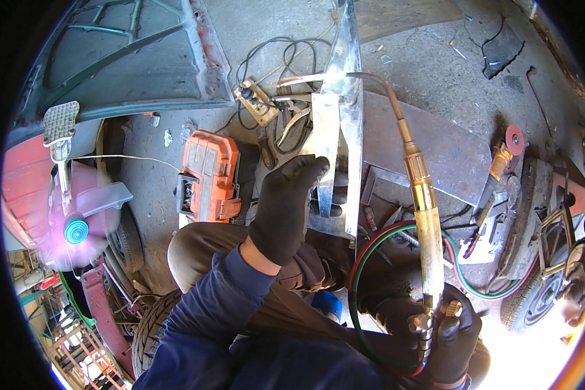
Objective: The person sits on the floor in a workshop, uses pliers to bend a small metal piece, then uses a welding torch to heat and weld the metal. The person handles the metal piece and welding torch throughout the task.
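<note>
My left hand, in a black glove, is closed on the edge of a shiny sheet metal piece, with fingertips showing through a gap in it. The piece stands up before my knees and narrows toward the far end. At the lower right my right hand, gloved too, grips the valve end of a brass gas torch, close to its knobs. The torch points away from me, and its bent copper tip reaches left across the metal. A red and green twin hose loops beside the torch.
An orange and grey toolbox stands left of my hand, near pliers and a coiled black cable. A blurred fan is at the left. A flat metal plate and an angle grinder lie right.
</note>
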`<state>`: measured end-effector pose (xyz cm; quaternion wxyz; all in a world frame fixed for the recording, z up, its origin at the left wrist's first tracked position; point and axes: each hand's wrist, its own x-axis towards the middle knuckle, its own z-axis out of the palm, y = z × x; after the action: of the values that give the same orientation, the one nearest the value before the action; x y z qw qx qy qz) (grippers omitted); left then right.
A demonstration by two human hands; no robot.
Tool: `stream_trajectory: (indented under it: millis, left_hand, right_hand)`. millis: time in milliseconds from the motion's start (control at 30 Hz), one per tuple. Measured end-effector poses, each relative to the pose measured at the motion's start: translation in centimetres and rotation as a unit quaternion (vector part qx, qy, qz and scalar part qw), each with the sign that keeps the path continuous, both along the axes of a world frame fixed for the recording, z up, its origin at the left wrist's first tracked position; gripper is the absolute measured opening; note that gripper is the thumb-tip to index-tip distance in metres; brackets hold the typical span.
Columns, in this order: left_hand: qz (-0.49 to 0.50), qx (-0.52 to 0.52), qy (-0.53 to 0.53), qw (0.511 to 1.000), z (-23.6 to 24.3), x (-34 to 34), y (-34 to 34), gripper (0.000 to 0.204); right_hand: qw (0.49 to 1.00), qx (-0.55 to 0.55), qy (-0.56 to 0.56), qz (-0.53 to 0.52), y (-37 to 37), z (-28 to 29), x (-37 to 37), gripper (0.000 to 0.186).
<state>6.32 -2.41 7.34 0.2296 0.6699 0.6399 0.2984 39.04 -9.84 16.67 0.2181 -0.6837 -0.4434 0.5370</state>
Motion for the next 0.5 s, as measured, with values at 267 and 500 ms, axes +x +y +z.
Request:
stream_trajectory:
  millis: [267, 500]
  left_hand:
    - [0.006, 0.001, 0.014, 1.0, 0.11, 0.19, -0.15, 0.035]
    - [0.022, -0.025, -0.074, 0.997, 0.72, 0.46, 0.16, 0.035]
  right_hand:
    - [1.0, -0.002, 0.0, -0.01, -0.08, -0.07, -0.05, 0.102]
    - [1.0, -0.011, 0.01, -0.012, -0.05, 0.08, 0.09, 0.103]
